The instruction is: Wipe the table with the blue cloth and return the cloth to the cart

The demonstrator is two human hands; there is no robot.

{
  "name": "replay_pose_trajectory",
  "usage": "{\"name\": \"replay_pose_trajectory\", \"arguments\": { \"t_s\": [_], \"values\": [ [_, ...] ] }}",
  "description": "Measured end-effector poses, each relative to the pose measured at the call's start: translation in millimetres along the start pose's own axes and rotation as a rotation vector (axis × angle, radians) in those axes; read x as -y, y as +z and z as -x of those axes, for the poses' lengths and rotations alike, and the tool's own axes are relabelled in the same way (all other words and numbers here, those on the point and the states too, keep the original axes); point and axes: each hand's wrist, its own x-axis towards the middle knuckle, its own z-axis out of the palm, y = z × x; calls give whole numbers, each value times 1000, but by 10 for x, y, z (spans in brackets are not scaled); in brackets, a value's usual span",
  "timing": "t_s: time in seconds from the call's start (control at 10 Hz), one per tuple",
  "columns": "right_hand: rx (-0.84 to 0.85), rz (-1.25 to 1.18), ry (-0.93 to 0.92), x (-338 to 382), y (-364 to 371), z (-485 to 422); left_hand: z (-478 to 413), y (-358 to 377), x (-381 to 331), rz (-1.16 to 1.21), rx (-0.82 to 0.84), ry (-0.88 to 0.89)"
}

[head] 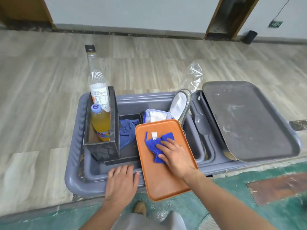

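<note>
1. Far left of the grey cart (73, 163): a black caddy (101, 146) holds a clear bottle (97, 80) and an orange drink bottle (100, 123), both upright.
2. Left hand (122, 181): flat, fingers spread, resting on the cart's near rim; holds nothing.
3. Just right of the caddy, a second, paler blue rag (127, 131) lies in the tub.
4. Orange tray (159, 176) sits tilted over the tub, its near end jutting past the cart edge.
5. Blue cloth (153, 144) lies bunched on the tray, white tag up. Right hand (174, 155) is pressed flat on it, fingers extended, cloth under fingertips and spilling out to the left; no closed grip.
6. Risk, as I judge: weight on the overhanging tray could tip it off; cloth could slide with it.
7. Far right: dark grey tray (249, 122), smeared.
</note>
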Motion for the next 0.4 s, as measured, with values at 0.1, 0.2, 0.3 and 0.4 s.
{"name": "replay_pose_trajectory", "arguments": {
  "t_s": [0.1,0.2,0.3,0.4],
  "values": [
    [87,23,17,-18,78,48,-14,-21,-16,-21,-16,9],
    [111,25,12,7,149,118,-6,-69,-42,-21,-9,13],
    [97,58,18,19,167,111,-44,-76,-51,-37,-21,-8],
    [10,153,-20,70,146,146,-78,-97,-71,36,5,-1]
  ]
}}
